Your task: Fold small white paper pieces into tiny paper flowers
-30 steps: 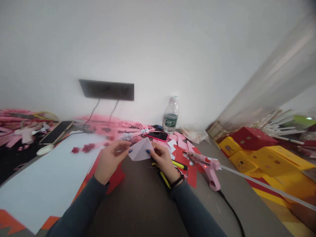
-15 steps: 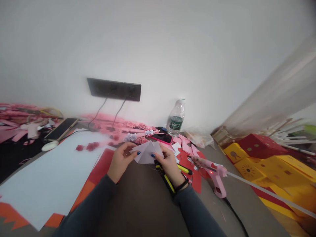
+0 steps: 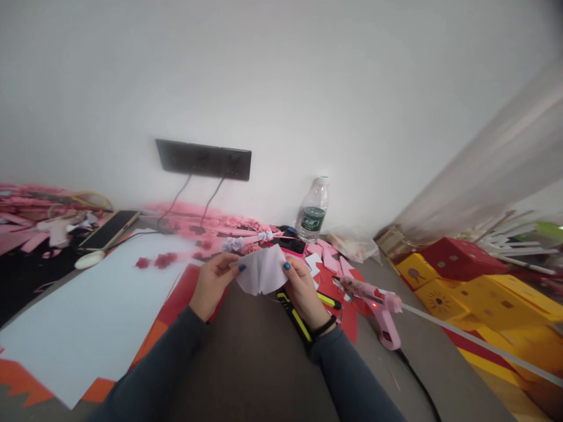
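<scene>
A creased piece of white paper [image 3: 260, 269] is stretched between both hands above the grey tabletop, with a fold running down its middle. My left hand [image 3: 212, 283] pinches its left edge between thumb and fingers. On the opposite side my right hand [image 3: 303, 288] grips the right edge, thumb on the near face. Beneath the right hand lies a black and yellow utility knife [image 3: 297, 319]. A second yellow-handled cutter [image 3: 329, 300] pokes out to the right of that hand.
A pink glue gun [image 3: 376, 305], its red light lit, lies right with its cord trailing forward. White sheets [image 3: 88, 310] cover the left side. Behind are paper flowers [image 3: 167, 259], a phone [image 3: 288, 245] and a water bottle [image 3: 314, 211]. Yellow boxes [image 3: 497, 299] stand far right.
The white paper has tilted and opened out, so its central crease now faces me. My right thumb has shifted up and outward to the paper's right edge.
</scene>
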A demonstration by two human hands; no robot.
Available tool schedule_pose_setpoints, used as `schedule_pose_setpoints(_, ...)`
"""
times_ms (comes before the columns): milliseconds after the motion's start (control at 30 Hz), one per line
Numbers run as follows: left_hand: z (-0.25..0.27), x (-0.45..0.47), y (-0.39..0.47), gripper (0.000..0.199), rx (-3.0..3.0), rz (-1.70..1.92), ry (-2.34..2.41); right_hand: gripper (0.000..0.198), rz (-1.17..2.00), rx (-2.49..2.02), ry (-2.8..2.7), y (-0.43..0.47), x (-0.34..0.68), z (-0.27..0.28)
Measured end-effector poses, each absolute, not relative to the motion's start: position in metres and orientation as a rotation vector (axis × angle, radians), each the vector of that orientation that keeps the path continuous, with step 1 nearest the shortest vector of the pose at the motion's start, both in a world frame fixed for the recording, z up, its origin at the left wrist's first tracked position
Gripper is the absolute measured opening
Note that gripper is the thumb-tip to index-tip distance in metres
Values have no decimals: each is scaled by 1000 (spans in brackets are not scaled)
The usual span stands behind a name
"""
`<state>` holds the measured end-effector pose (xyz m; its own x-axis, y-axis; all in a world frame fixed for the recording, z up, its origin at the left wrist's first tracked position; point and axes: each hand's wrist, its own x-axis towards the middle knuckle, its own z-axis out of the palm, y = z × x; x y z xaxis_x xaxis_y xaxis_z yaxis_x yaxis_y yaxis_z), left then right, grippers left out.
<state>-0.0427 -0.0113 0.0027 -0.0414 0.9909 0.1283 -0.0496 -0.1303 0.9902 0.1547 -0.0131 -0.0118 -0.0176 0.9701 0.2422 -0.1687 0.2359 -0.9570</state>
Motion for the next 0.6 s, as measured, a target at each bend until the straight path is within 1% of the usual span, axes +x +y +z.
schedule_pose_setpoints(100,2,-44,-11,32,1260,1363,1146,49,1160,-894,-1232,-14,154,-11)
schedule_pose_setpoints(233,5,-44,-12,25,1328,1378,1171,45,1179,-886,-1229,-13,154,-11)
schedule_pose_setpoints(400,9,-41,-19,18,1459,1332,1184,48,1205,-840,-1294,-16,154,-7)
schedule_pose_setpoints(600,4,-40,-21,21,1478,1223,1100,45,1343,-815,-1252,-23,155,-3)
